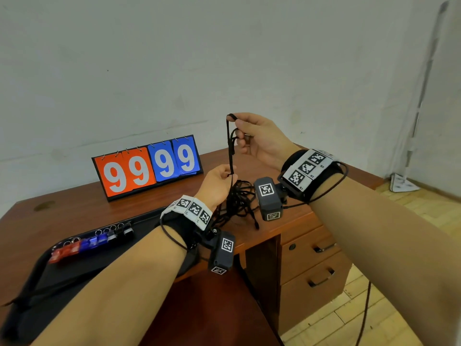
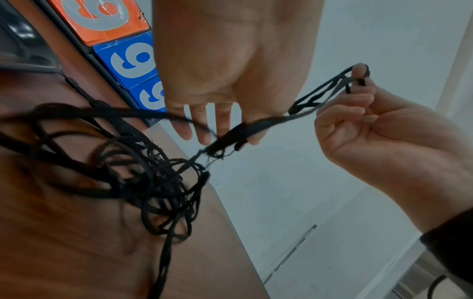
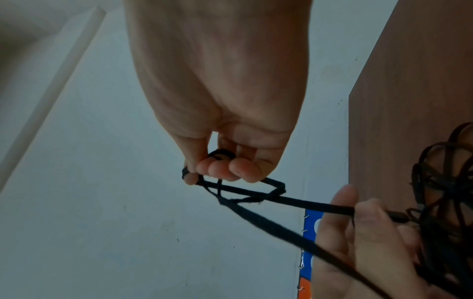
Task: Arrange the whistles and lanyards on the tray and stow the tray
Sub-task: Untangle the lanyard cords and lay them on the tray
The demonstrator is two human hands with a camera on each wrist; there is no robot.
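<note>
A tangle of black lanyards [image 1: 240,198] lies on the wooden desk [image 1: 74,211], right of the black tray [image 1: 50,275]. One lanyard strap [image 1: 229,146] is pulled up taut out of the tangle. My right hand [image 1: 239,131] is raised above the desk, its curled fingers gripping the strap's looped top end [image 3: 220,155]. Lower down, just above the pile, my left hand [image 1: 225,174] pinches the same strap [image 2: 281,119] between thumb and fingers [image 2: 204,129]. Red, blue and black whistles [image 1: 92,242] lie in a row on the tray's far side.
An orange and blue flip scoreboard [image 1: 149,168] reading 99 99 stands at the back of the desk against the wall. Drawers with handles [image 1: 311,248] sit under the desk's right end. A white pole base [image 1: 404,182] stands on the floor at right.
</note>
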